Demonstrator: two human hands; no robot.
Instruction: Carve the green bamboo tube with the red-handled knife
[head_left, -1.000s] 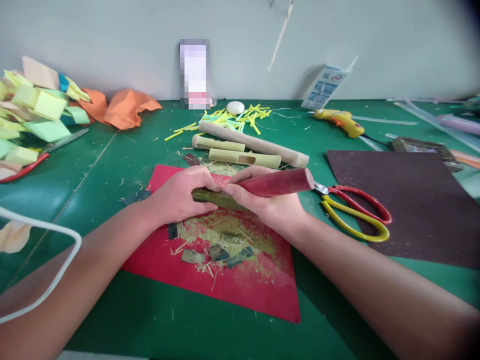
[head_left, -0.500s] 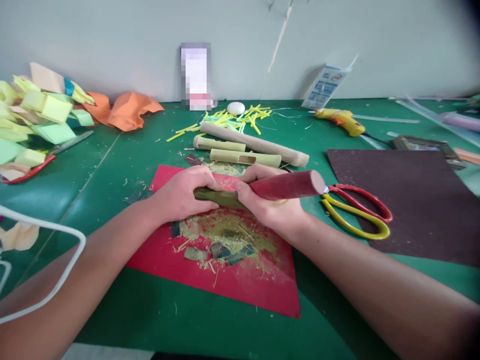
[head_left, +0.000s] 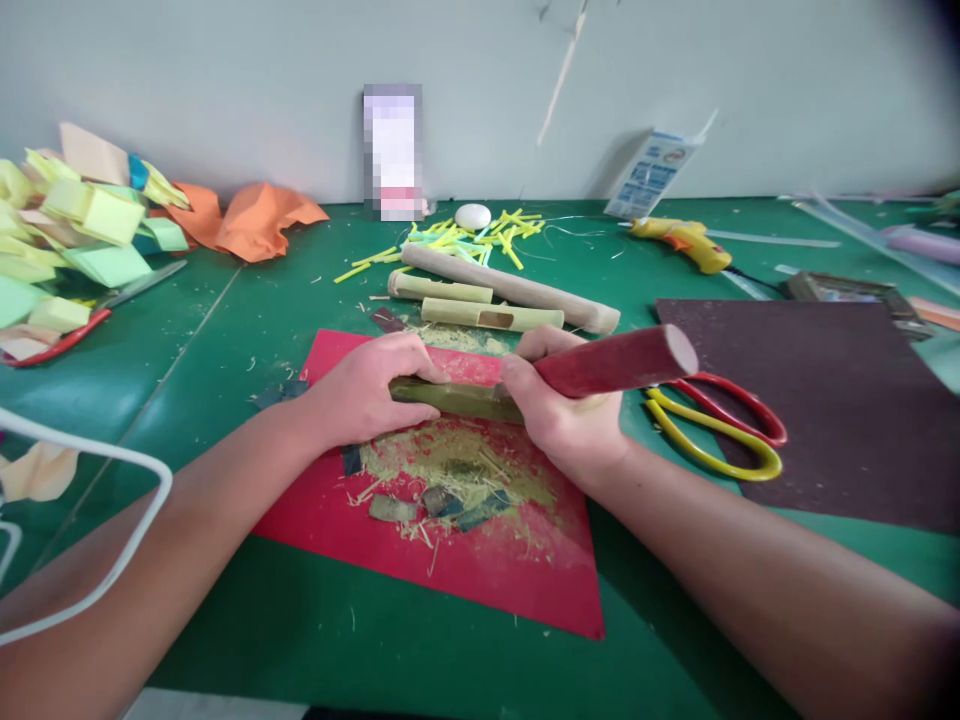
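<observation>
My left hand [head_left: 373, 385] is closed around the left end of a green bamboo piece [head_left: 480, 400], which lies crosswise above a red sheet [head_left: 517, 585]. Gripped in my right hand [head_left: 568, 400] is a tool with a thick dark-red round handle [head_left: 611, 362], its butt pointing up to the right. The tool's working end is hidden by my fingers, at the right end of the bamboo. Pale shavings and dust [head_left: 450, 460] cover the middle of the sheet, with several dark scraps [head_left: 484, 510] among them.
Behind my hands lie cut bamboo pieces [head_left: 491, 315] and a long pale stick [head_left: 517, 287]. Red-and-yellow-handled scissors [head_left: 705, 455] rest at right, partly on a dark brown sheet [head_left: 832, 420]. A yellow glue gun [head_left: 682, 243] lies farther back. Folded paper [head_left: 105, 220] is heaped at left.
My right hand and the red-handled tool have slid to the right along the bamboo, uncovering more of it. My left hand stays almost in place.
</observation>
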